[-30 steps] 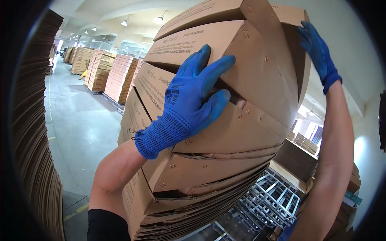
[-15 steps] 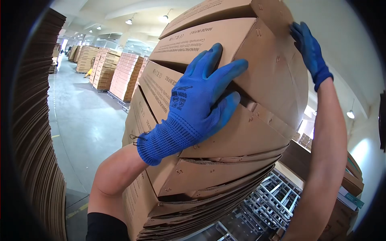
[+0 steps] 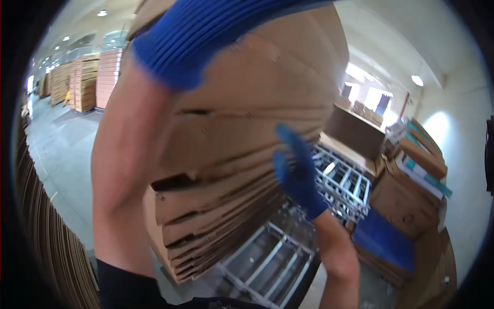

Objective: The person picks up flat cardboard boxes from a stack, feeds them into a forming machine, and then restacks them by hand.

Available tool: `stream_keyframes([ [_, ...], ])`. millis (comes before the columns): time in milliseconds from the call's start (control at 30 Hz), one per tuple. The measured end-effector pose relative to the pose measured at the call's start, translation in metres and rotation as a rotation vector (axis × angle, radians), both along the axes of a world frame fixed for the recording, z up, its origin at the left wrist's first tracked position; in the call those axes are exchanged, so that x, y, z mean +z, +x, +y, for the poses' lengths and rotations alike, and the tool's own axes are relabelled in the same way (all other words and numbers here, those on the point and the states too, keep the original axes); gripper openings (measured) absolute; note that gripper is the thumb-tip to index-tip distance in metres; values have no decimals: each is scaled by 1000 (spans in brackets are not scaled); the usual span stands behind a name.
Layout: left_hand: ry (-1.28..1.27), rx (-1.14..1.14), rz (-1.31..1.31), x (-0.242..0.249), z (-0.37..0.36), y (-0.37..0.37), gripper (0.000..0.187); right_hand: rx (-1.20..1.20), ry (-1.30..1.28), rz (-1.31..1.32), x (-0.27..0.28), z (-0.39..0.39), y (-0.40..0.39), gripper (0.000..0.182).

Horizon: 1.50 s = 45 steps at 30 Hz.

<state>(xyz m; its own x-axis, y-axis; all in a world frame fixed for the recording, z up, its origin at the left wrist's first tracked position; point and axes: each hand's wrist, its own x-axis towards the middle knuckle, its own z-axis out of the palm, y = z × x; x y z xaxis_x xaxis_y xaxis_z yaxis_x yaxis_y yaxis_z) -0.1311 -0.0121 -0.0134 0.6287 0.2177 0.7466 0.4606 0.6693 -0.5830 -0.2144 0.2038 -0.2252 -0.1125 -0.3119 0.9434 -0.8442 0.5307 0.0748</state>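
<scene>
A tall stack of flattened brown cardboard boxes (image 3: 257, 77) fills the middle of the view, its folded edges layered down the near side. My left hand (image 3: 206, 36), in a blue knit glove, reaches up across the upper part of the stack. Only its cuff and back show, with the fingers hidden past the top edge. My right hand (image 3: 298, 172), also in a blue glove, is lower down at the right side of the stack. Its thumb and fingers are apart, slightly blurred, with the fingertips right by the layered cardboard edges.
Metal roller frames (image 3: 272, 262) lie low beside the stack, with another metal rack (image 3: 339, 175) behind. At right are brown cartons (image 3: 406, 206) and a blue panel (image 3: 383, 239). Another cardboard pile (image 3: 46, 237) stands at lower left; box stacks (image 3: 85, 82) line the far floor.
My view has swung right and down. My right hand has dropped from the upper right side of the stack to its lower layers. My left hand has moved up, its fingers leaving view.
</scene>
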Motion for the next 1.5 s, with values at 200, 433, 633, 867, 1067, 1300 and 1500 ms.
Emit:
stream_keyframes([
  [200, -314, -616, 33, -71, 209, 56, 29, -224, 4, -559, -199, 48, 132, 45],
  [433, -1765, -1008, -581, -341, 361, 92, 45, -1199, -656, -985, -433, 64, 406, 44],
  [633, -2788, -1094, 6, -565, 254, 307, 58, -2189, -1320, -574, -442, -166, 586, 37],
  [867, -3156, -1561, 656, -562, -56, 454, 65, -2986, -1385, 64, -358, -504, 635, 35],
  [1067, -3248, -1483, 522, -591, -306, 561, 81, -3313, -1729, 316, -336, -722, 655, 35],
  [1300, -3521, -361, 596, -630, -419, 638, 94, -3450, -1927, -76, -382, -806, 675, 36],
  [1500, -2835, -1646, 443, -601, -404, 639, 57, -3452, -1963, 28, -375, -800, 675, 36],
])
